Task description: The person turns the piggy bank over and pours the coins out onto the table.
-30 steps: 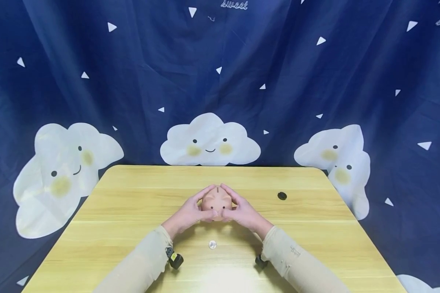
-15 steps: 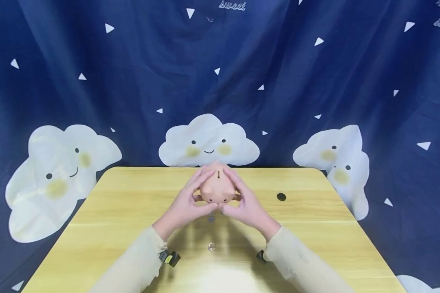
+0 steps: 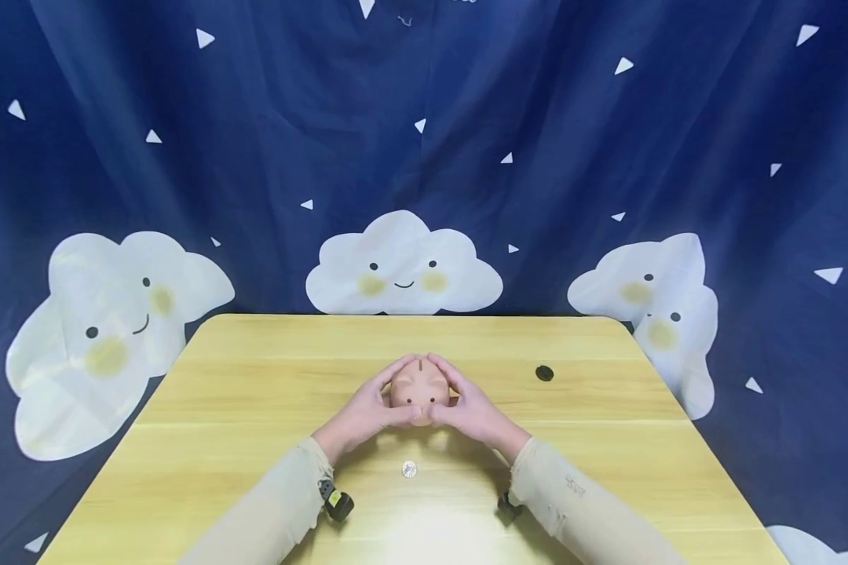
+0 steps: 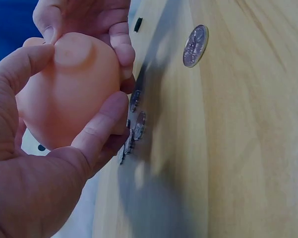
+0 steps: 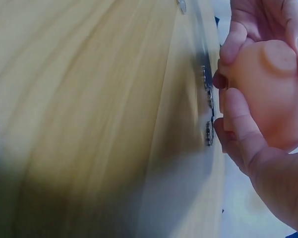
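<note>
So I've got both mitts on this pink piggy bank [image 3: 420, 390] right now. My left hand [image 3: 363, 412] is wrapped round one side and my right hand [image 3: 478, 410] round the other, so it's a proper two-handed grasp. The pig sits right between my palms, facing me, with both thumbs up by its snout [image 4: 73, 48] and the rest of my fingers curled along its sides. The coin slot [image 3: 420, 365] on top is just between my fingertips. Can't really tell if its feet are touching the table [image 3: 254, 439] or hanging a bit above it.

There's a shiny coin [image 3: 409, 469] lying flat on the wood, closer to me than my hands and about midway between my wrists. The left wrist cam also catches a few more coins [image 4: 140, 125] near the fingertips down by the pig's underside. Off to the right of my right hand, well apart from it, lies a little round black piece [image 3: 544, 373]. Beyond my hands hangs a dark blue curtain [image 3: 551, 102] with smiley clouds [image 3: 404, 271].
</note>
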The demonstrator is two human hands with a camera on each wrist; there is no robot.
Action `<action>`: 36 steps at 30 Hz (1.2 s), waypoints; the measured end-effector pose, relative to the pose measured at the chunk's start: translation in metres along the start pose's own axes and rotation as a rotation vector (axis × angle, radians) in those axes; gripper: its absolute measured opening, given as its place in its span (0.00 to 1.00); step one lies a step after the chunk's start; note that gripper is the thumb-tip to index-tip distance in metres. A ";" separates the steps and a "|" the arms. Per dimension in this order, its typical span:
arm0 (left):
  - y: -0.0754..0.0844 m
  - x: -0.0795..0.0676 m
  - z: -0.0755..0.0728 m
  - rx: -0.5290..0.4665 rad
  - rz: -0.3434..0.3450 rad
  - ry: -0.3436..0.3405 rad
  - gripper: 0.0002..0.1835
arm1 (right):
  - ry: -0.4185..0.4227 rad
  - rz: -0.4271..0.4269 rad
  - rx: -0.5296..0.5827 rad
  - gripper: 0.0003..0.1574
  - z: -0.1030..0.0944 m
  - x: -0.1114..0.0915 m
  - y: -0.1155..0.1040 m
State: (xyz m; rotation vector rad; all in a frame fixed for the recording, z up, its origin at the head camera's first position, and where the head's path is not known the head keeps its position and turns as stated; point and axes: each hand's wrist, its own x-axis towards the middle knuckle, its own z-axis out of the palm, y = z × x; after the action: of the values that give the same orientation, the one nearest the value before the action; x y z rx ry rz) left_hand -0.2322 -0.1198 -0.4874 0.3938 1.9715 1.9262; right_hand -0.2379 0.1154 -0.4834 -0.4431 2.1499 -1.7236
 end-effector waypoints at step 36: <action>0.053 -0.013 0.003 0.098 0.135 0.068 0.52 | 0.070 -0.201 -0.028 0.63 -0.003 -0.009 -0.041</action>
State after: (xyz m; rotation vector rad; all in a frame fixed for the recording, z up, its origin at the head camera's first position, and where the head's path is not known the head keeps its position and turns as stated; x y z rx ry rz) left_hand -0.2216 -0.1206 -0.4336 0.5059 2.1398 1.9523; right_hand -0.2300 0.1133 -0.4421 -0.6343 2.2476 -1.8410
